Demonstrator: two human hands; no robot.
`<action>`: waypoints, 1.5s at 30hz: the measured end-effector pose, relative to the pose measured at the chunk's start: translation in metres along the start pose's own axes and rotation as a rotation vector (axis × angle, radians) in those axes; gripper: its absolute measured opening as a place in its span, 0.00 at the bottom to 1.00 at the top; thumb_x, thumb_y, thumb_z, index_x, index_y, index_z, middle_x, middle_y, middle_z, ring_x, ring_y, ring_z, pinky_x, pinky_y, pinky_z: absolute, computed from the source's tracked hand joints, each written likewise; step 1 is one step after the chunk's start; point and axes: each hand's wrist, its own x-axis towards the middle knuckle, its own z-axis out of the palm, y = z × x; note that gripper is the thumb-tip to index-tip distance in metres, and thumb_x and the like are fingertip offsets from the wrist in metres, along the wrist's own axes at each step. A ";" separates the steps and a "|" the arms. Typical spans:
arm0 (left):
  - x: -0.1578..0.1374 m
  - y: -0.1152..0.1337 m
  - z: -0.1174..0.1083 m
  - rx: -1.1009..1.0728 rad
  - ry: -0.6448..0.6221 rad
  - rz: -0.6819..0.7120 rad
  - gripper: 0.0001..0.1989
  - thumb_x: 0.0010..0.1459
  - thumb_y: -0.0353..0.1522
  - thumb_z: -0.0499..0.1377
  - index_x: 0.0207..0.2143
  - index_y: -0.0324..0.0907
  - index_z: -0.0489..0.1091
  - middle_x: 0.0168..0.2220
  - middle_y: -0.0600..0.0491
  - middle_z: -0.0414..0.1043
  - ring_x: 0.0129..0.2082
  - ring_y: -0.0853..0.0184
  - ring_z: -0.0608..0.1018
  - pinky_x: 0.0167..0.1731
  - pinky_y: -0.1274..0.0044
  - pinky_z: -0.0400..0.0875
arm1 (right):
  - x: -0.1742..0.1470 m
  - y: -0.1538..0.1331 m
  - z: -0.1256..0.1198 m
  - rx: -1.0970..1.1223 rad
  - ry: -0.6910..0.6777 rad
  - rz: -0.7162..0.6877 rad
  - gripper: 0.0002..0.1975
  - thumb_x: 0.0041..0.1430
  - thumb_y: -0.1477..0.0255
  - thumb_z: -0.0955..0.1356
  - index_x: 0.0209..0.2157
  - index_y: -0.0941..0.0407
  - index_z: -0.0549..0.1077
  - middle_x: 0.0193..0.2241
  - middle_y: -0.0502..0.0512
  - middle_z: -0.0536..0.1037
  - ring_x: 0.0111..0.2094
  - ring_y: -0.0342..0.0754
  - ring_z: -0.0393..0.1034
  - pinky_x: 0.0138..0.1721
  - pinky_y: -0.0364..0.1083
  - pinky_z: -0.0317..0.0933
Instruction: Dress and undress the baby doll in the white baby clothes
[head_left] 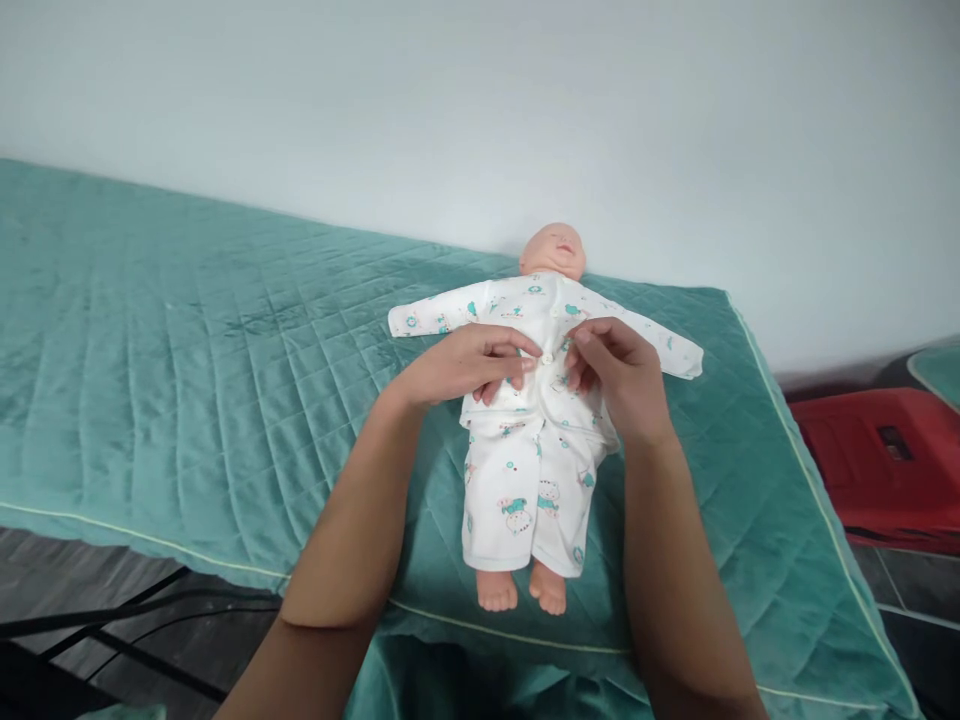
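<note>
Teal quilted cover (187, 330) with pale yellow piping (150, 541), right up against a whitish wall (375, 110). Some red plastic thing (862, 470) off to the right, plus black bars (157, 664) over grey wood-look flooring (67, 568) bottom left.

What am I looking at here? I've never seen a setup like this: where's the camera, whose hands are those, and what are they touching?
There is no machine here, only a person's two bare hands. The single picture comes from a camera worn on that person's head, looking forward and down, so the arms reach in from the bottom.

On the green quilted cover lies a baby doll, face up, wearing a printed white shirt and matching trousers, its feet bare. The left hand and right hand are at the shirt front, either side of a button. Whether the fingers grip the cloth or just rest there, I can't tell. Off to the right stands something red, only partly seen.
</note>
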 end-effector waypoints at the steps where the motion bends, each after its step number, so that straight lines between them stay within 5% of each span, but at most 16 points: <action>1: -0.001 0.001 -0.001 0.037 -0.016 -0.003 0.16 0.62 0.42 0.61 0.45 0.40 0.75 0.28 0.54 0.75 0.17 0.78 0.68 0.17 0.83 0.62 | 0.000 0.002 0.001 -0.003 0.042 -0.054 0.09 0.63 0.63 0.70 0.34 0.53 0.74 0.23 0.46 0.74 0.20 0.40 0.67 0.20 0.41 0.60; 3: -0.002 0.003 -0.004 0.099 -0.057 0.002 0.17 0.63 0.44 0.60 0.37 0.38 0.77 0.25 0.55 0.72 0.16 0.79 0.65 0.16 0.83 0.60 | 0.000 0.007 0.002 -0.051 0.121 -0.171 0.08 0.65 0.64 0.69 0.33 0.53 0.73 0.26 0.48 0.76 0.24 0.42 0.70 0.25 0.42 0.64; 6: -0.003 0.004 -0.009 0.143 -0.108 0.022 0.21 0.63 0.46 0.59 0.28 0.37 0.76 0.17 0.57 0.64 0.16 0.78 0.63 0.18 0.83 0.59 | 0.002 0.014 0.002 -0.239 0.193 -0.372 0.05 0.65 0.66 0.68 0.38 0.51 0.75 0.40 0.53 0.79 0.43 0.49 0.75 0.46 0.51 0.70; 9: -0.004 0.003 -0.012 0.165 -0.143 0.011 0.19 0.61 0.45 0.61 0.34 0.38 0.78 0.23 0.55 0.71 0.17 0.77 0.65 0.19 0.82 0.59 | 0.005 0.016 0.002 -0.453 0.148 -0.530 0.10 0.66 0.66 0.67 0.47 0.49 0.73 0.55 0.56 0.76 0.59 0.54 0.67 0.62 0.61 0.59; 12: -0.008 0.000 -0.006 0.216 -0.157 0.029 0.18 0.58 0.44 0.63 0.41 0.40 0.80 0.31 0.53 0.76 0.22 0.75 0.69 0.22 0.81 0.62 | 0.001 0.018 0.007 -0.611 0.047 -0.583 0.16 0.65 0.66 0.67 0.54 0.48 0.69 0.63 0.57 0.69 0.66 0.55 0.60 0.65 0.64 0.54; 16: -0.024 -0.004 0.014 0.420 -0.017 0.144 0.13 0.57 0.40 0.63 0.39 0.41 0.80 0.31 0.55 0.74 0.28 0.72 0.71 0.28 0.79 0.62 | -0.022 0.025 0.016 -0.850 -0.068 -0.529 0.21 0.65 0.69 0.65 0.59 0.48 0.65 0.68 0.57 0.62 0.72 0.57 0.48 0.69 0.67 0.44; 20: -0.049 -0.011 0.038 0.577 0.093 0.228 0.11 0.62 0.36 0.59 0.40 0.42 0.79 0.33 0.54 0.76 0.32 0.69 0.73 0.33 0.77 0.62 | -0.059 0.032 0.014 -0.957 -0.137 -0.463 0.24 0.66 0.72 0.62 0.63 0.50 0.61 0.71 0.58 0.56 0.73 0.56 0.43 0.70 0.68 0.38; 25: -0.093 -0.023 0.064 0.450 0.236 0.204 0.13 0.67 0.38 0.54 0.41 0.42 0.76 0.34 0.53 0.76 0.34 0.68 0.75 0.37 0.76 0.66 | -0.107 0.015 0.007 -0.985 -0.142 -0.460 0.18 0.68 0.69 0.64 0.58 0.52 0.66 0.68 0.60 0.63 0.71 0.56 0.48 0.69 0.66 0.42; 29: -0.134 -0.032 0.088 0.483 0.192 0.124 0.07 0.64 0.34 0.56 0.43 0.44 0.70 0.38 0.55 0.72 0.36 0.68 0.74 0.39 0.76 0.67 | -0.143 -0.010 0.013 -1.078 -0.385 -0.371 0.08 0.66 0.67 0.67 0.44 0.53 0.73 0.69 0.59 0.60 0.72 0.60 0.46 0.69 0.68 0.42; 33: -0.159 -0.039 0.109 0.588 0.206 0.083 0.10 0.60 0.28 0.56 0.45 0.45 0.65 0.45 0.54 0.69 0.40 0.68 0.75 0.42 0.74 0.69 | -0.162 -0.027 0.025 -1.158 -0.510 -0.209 0.09 0.67 0.67 0.67 0.43 0.57 0.75 0.69 0.64 0.60 0.72 0.62 0.46 0.68 0.70 0.43; 39: -0.161 -0.052 0.125 0.733 0.280 0.172 0.04 0.62 0.28 0.53 0.39 0.44 0.66 0.41 0.52 0.71 0.44 0.63 0.73 0.45 0.72 0.68 | -0.179 -0.039 0.040 -1.217 -0.505 -0.191 0.15 0.69 0.65 0.65 0.48 0.61 0.75 0.65 0.70 0.67 0.69 0.64 0.54 0.67 0.70 0.45; 45: -0.161 -0.062 0.143 0.430 0.527 0.100 0.04 0.60 0.30 0.55 0.38 0.43 0.68 0.38 0.53 0.73 0.39 0.66 0.75 0.43 0.73 0.69 | -0.196 -0.039 0.042 -1.200 -0.369 -0.195 0.14 0.67 0.74 0.63 0.51 0.59 0.72 0.57 0.67 0.74 0.62 0.61 0.64 0.65 0.70 0.48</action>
